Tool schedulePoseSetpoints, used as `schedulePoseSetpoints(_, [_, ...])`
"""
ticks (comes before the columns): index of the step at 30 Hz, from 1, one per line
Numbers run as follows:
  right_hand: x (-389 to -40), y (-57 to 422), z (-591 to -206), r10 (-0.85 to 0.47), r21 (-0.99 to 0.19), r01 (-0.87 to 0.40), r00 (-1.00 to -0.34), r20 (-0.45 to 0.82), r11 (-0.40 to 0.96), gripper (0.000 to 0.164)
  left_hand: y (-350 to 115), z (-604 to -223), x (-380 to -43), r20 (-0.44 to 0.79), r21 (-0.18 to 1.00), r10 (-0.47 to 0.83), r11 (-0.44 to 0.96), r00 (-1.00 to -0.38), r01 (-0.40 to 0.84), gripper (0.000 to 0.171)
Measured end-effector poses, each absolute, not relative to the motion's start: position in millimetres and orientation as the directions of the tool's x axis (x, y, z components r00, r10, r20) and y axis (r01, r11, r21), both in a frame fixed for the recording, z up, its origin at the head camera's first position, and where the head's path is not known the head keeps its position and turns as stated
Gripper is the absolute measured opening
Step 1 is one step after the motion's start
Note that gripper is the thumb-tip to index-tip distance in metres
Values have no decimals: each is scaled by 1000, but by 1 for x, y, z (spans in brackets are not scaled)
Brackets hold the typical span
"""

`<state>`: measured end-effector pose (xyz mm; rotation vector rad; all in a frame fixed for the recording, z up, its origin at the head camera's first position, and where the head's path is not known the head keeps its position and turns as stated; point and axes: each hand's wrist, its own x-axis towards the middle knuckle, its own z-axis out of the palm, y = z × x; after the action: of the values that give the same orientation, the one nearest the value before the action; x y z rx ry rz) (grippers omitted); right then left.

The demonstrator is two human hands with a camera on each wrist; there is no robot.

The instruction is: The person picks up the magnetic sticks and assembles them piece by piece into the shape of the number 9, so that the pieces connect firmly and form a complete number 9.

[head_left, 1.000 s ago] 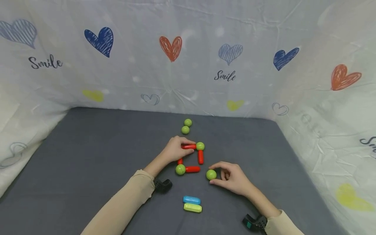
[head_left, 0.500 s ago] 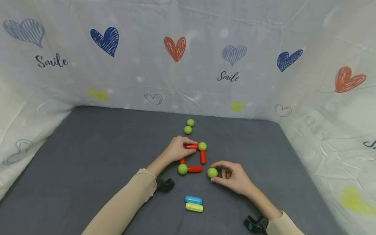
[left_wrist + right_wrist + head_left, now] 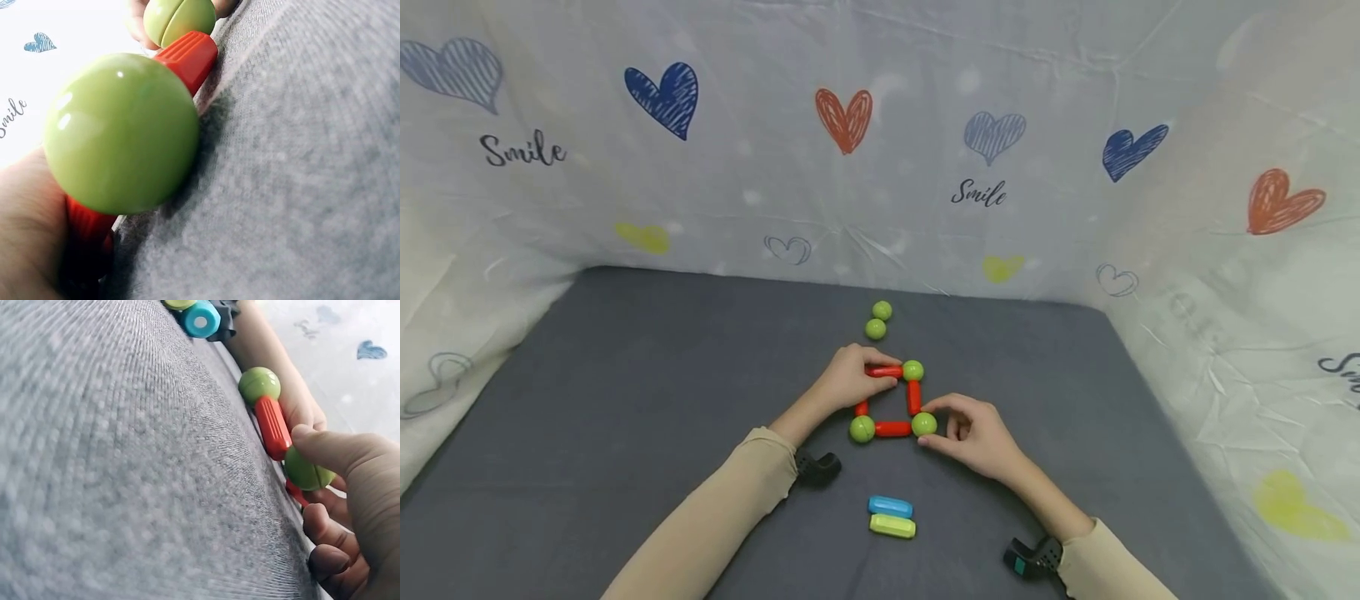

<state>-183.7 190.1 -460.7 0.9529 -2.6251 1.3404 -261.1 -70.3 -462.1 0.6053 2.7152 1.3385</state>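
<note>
Red magnetic rods and green balls lie as a square on the dark cloth. My left hand pinches the far red rod between thumb and fingers, hiding the far-left corner. That rod meets a green ball at the far right. In my right hand, thumb and fingertips pinch another green ball at the near-right corner. It sits against the ends of the near red rod and the right red rod. The near-left green ball looms large in the left wrist view.
Two more green balls lie beyond the square. Nearer the person, a blue rod and a yellow-green rod lie side by side. A white curtain printed with hearts borders the dark table at back and sides.
My right hand has moved left and slightly away from the person, bringing its green ball from beside the square to the near-right corner. The left hand keeps its hold on the far rod.
</note>
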Motion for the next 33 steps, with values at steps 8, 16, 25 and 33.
schedulePoseSetpoints(8, [-182,191,-464,-469,-738,-497,-839,275,456,36,-69,-460,-261,123,776,373,542,-920,323,31])
schedulePoseSetpoints(16, [-183,189,-467,-457,-723,-501,-843,284,476,36,-71,-456,-254,192,742,316,573,-929,349,43])
schedulePoseSetpoints(25, [-182,188,-469,-445,-715,-494,-851,281,494,36,-86,-439,-194,365,684,145,628,-919,371,56])
schedulePoseSetpoints(33, [-183,189,-470,-455,-718,-505,-842,290,478,36,-83,-445,-161,279,576,441,634,-853,516,49])
